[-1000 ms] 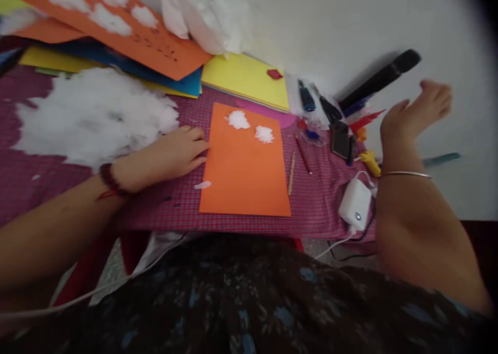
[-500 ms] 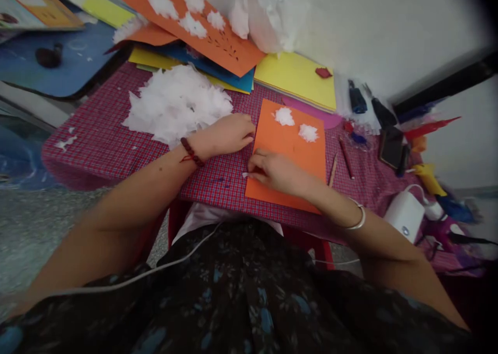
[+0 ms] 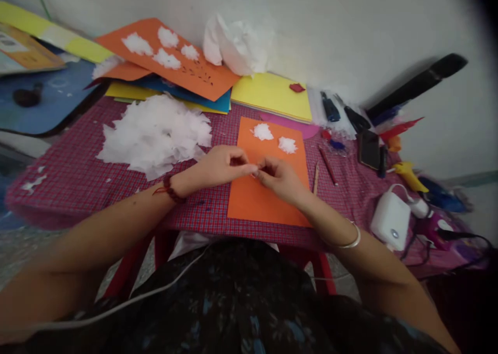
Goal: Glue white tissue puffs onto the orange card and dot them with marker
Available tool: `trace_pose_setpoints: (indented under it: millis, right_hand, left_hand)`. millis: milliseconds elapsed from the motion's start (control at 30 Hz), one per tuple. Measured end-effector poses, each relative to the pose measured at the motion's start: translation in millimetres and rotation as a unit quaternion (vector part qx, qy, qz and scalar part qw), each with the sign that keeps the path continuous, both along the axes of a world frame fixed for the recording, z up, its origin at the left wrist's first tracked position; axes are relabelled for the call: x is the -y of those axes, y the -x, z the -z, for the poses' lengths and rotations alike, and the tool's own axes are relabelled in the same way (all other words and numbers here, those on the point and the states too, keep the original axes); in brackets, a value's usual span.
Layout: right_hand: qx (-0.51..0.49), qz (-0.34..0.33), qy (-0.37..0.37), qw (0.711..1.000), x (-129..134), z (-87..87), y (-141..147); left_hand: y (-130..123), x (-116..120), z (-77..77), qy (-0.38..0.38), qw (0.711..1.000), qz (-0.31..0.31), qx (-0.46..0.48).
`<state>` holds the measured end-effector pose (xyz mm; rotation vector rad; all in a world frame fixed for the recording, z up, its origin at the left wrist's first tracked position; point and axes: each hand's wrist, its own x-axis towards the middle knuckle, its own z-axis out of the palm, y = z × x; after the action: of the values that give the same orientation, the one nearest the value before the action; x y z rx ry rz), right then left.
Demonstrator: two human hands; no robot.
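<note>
Above an orange sheet of paper, the fingertips of both hands meet. My left hand is closed in a pinch, thumb stretched toward the right fingers. My right hand also pinches, and a tiny bit of a white paper piece shows between the fingertips; most of it is hidden. Two fluffy white paper tufts, one on the left and one on the right, sit on the upper part of the sheet. Left of the sheet lies a heap of white paper pieces.
Behind the heap, another orange sheet with several white tufts rests on coloured papers. A yellow pad lies at the back. To the right are a pencil, a dark red pen, a phone and a white device.
My left hand has come down and right to meet the right fingertips. My right hand, holding the small white piece, has lifted toward it. The camera view has shifted.
</note>
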<state>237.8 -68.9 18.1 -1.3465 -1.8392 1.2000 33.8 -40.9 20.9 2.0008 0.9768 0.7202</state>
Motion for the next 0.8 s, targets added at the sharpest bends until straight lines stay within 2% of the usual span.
trace_pose_setpoints:
  millis: [233, 300, 367, 433, 500, 600, 667, 800]
  right_hand:
    - [-0.006, -0.019, -0.012, 1.0, 8, -8.7, 2]
    - [0.032, -0.027, -0.038, 0.998, 10, -15.3, -11]
    - [0.103, -0.002, -0.092, 0.99, 11, -22.2, -36]
    - [0.201, 0.077, -0.152, 0.965, 12, -26.5, -68]
    - [0.328, 0.162, -0.155, 0.918, 15, -26.0, -100]
    - [0.486, 0.162, -0.093, 0.854, 20, -16.0, -131]
    - [0.524, 0.138, -0.065, 0.838, 23, -7.5, -140]
    - [0.515, 0.136, -0.053, 0.845, 26, 0.6, -144]
  left_hand:
    - [-3, 5, -1.5, 0.035, 0.997, 0.056, 0.047]
    - [-2, 7, -2.7, 0.041, 0.996, 0.053, 0.051]
    - [-2, 7, -2.6, 0.047, 0.997, 0.036, 0.054]
    - [-1, 7, -0.8, 0.043, 0.998, 0.012, 0.043]
    - [0, 7, 2.5, 0.026, 1.0, -0.003, 0.014]
    - [0, 6, 8.8, -0.024, 0.998, 0.038, -0.043]
    - [0, 7, 12.9, -0.082, 0.988, 0.097, -0.09]
    - [0, 10, 17.6, -0.189, 0.955, 0.155, -0.166]
